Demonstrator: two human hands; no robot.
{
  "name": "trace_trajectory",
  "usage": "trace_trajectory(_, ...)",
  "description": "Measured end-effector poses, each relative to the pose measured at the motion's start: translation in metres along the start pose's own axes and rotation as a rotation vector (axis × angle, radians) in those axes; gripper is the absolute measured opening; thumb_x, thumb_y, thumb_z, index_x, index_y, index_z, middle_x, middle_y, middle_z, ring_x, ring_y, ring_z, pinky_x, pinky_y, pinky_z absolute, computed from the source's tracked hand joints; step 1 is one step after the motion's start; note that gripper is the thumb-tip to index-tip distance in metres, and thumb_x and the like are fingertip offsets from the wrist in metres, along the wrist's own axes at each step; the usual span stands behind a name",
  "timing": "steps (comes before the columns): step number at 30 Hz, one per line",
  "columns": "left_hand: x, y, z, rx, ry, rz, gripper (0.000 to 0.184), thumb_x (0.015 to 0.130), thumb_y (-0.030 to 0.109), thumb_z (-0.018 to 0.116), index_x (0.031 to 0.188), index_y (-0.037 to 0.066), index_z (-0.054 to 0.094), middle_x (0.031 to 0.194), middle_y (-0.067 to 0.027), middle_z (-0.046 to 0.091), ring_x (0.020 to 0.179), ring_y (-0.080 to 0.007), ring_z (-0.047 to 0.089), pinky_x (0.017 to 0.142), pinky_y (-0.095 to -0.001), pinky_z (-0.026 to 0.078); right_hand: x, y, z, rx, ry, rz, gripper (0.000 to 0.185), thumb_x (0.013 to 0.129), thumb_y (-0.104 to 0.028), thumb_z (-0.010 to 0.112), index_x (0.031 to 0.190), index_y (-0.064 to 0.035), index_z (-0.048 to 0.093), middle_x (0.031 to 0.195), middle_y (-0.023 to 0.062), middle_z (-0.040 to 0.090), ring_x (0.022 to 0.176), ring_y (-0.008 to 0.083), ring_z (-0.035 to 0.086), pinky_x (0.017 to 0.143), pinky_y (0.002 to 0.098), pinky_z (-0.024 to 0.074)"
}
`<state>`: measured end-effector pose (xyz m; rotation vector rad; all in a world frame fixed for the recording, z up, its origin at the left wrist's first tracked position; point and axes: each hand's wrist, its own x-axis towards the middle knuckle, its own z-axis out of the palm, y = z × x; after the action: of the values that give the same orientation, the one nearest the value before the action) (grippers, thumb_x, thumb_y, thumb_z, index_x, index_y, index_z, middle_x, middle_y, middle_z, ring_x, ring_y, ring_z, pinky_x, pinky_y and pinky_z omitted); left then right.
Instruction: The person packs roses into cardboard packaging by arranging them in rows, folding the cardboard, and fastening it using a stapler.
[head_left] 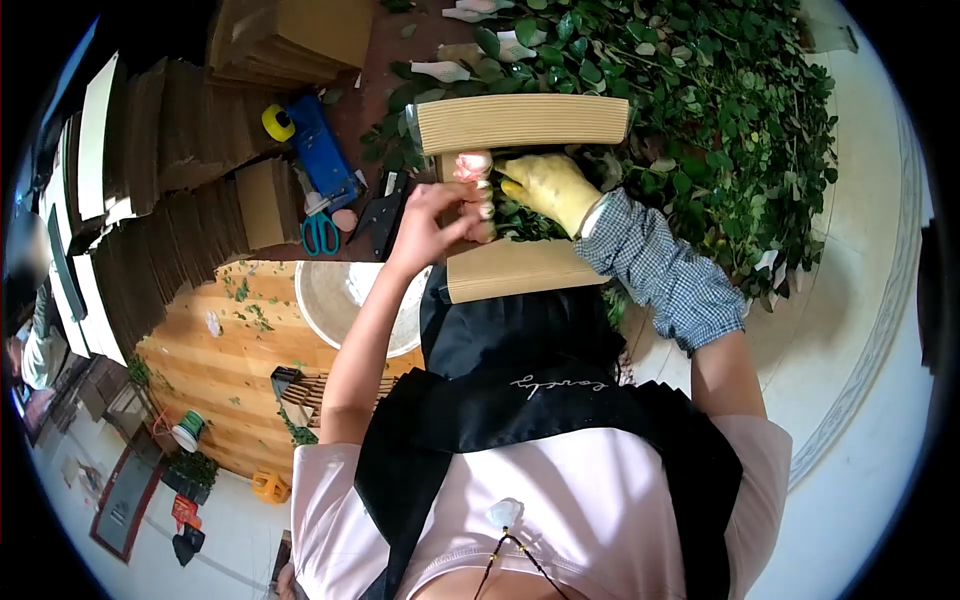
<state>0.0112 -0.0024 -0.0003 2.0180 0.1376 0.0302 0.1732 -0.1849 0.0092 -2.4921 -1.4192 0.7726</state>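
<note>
My bare left hand (435,225) curls its fingers and thumb around the heads of several pale roses (487,211) standing in a row. A pinker rose (472,165) lies at the far end of this row, just beyond my fingertips. My right hand (555,188), in a yellow glove, is closed by the rose stems right of the blooms; its palm side is hidden. Green leaves (525,222) show below the glove. A corrugated cardboard wrap (520,124) rises on the far side of the roses, and its near flap (525,270) lies toward my apron.
Leafy stems (700,130) cover the table's right side. Teal scissors (320,232), a black tool (382,215), a blue object (322,150) and yellow tape (278,123) lie at left. Stacked cardboard (170,130) stands beyond them. Below is a white basin (320,300).
</note>
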Motion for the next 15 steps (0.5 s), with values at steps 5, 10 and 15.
trace_trajectory(5, 0.023, -0.012, 0.030, 0.245, 0.344, -0.190, 0.051, 0.072, 0.032, 0.085, 0.113, 0.007, 0.068, 0.129, -0.0247, 0.048, 0.120, -0.0436, 0.046, 0.101, -0.0489, 0.040, -0.001, -0.010, -0.002, -0.013, -0.017, 0.075, 0.027, 0.091, -0.033, 0.064, 0.102, -0.0084, 0.065, 0.095, 0.0141, 0.071, 0.088, 0.0346, 0.069, 0.076, 0.0473, 0.0544)
trace_trajectory(10, 0.030, -0.030, 0.062, 0.307, 0.393, -0.258, 0.047, 0.075, 0.031, 0.083, 0.113, 0.006, 0.070, 0.141, -0.0315, 0.041, 0.127, -0.0478, 0.041, 0.105, -0.0501, 0.038, -0.013, -0.014, -0.009, -0.064, 0.048, 0.051, 0.027, 0.092, -0.032, 0.063, 0.107, -0.0099, 0.067, 0.097, 0.0136, 0.072, 0.087, 0.0335, 0.069, 0.076, 0.0466, 0.0553)
trace_trajectory(15, 0.020, -0.030, 0.062, 0.246, 0.418, -0.221, 0.044, 0.077, 0.026, 0.081, 0.114, 0.003, 0.070, 0.143, -0.0307, 0.041, 0.131, -0.0460, 0.042, 0.109, -0.0493, 0.037, -0.023, -0.020, -0.033, 0.538, 0.249, 0.090, 0.031, 0.092, -0.025, 0.069, 0.121, -0.0153, 0.068, 0.109, 0.0110, 0.072, 0.093, 0.0288, 0.070, 0.082, 0.0376, 0.0572)
